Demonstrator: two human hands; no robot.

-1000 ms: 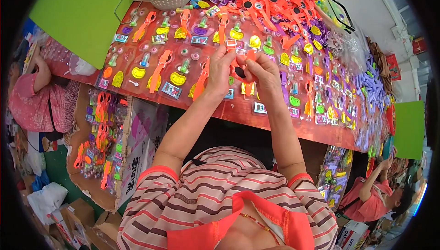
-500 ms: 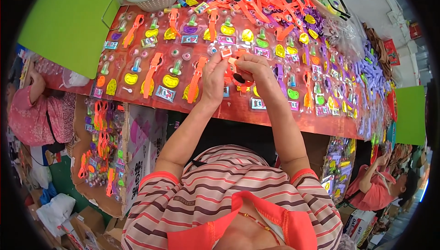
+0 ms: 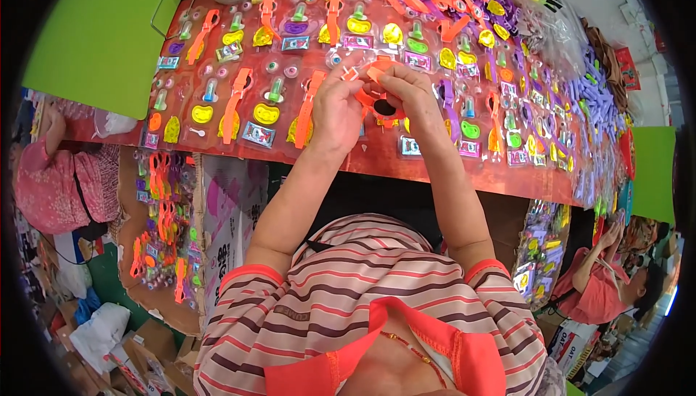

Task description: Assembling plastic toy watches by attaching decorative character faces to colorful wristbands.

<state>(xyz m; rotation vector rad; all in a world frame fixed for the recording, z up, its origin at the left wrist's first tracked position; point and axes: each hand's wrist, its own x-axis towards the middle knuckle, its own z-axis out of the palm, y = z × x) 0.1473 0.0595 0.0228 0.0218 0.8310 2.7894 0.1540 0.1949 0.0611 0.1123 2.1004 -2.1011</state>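
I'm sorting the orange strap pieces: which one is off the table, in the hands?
The orange strap with the black disc, pinched between left hand and right hand; the others lie flat.

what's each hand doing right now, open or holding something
Left hand: closed on the orange toy strap piece.
Right hand: closed on the same piece.

I see all this through one wide fisheye camera on my head, looking steeply down past my striped shirt [image 3: 370, 302] at the red table [image 3: 449, 171] in front of me. My left hand [image 3: 335, 109] and right hand [image 3: 406, 99] sit close, near the middle of the view. Straight table edges bend toward the dark round rim. No second view shares this scene.
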